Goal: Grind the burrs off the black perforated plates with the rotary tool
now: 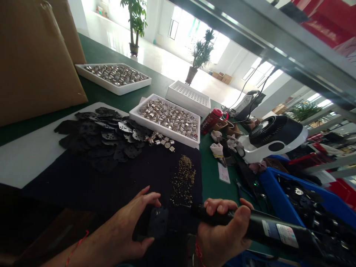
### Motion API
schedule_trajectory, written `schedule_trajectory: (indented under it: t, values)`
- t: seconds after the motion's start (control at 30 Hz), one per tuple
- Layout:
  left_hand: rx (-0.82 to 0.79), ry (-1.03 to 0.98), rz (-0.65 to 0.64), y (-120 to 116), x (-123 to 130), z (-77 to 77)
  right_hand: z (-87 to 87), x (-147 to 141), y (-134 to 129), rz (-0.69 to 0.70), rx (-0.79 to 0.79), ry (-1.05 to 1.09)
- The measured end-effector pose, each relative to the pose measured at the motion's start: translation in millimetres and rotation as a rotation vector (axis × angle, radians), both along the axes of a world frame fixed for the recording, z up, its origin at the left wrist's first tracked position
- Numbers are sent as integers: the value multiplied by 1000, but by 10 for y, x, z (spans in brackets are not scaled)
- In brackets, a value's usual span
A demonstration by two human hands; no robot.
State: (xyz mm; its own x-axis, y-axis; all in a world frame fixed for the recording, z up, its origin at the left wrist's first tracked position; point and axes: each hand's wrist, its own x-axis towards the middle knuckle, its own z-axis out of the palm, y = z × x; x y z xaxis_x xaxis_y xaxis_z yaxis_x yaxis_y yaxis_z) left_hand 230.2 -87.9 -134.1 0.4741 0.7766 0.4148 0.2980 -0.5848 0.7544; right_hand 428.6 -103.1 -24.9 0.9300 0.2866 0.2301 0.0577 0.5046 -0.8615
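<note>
Right fingers (219, 207) curl around a black power tool (272, 230); spread left fingers (150, 194) touch a black plate (158, 222).

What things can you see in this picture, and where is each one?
cardboard boxes: 2, brown, far left
trays: 3, white, on the table
metal pieces: many, silver, in two trays
black plates: many, black, piled on dark cloth
grains: one heap, gold, on the cloth
bottle: 1, red, right of trays
crate: 1, blue, lower right
potted plants: 2, green, on far floor
handheld tool: 1, black, in right hand
loose plate: 1, black, under left hand
left hand: 1, touching loose plate
right hand: 1, gripping handheld tool
</note>
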Motion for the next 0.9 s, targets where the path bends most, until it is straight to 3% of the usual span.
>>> schedule_trajectory:
  t: [0.27,0.43,0.7,0.9]
  values:
    - [-47,7,-62,14,-5,20,158,-126,-50,21,38,-14]
    - [-96,-26,-143,33,2,19,219,-345,-78,198,124,16]
    - [-81,-26,-161,55,25,161,131,-550,-37,344,182,-46]
    - [-87,-64,-176,46,33,143,76,-573,-12,367,183,-78]
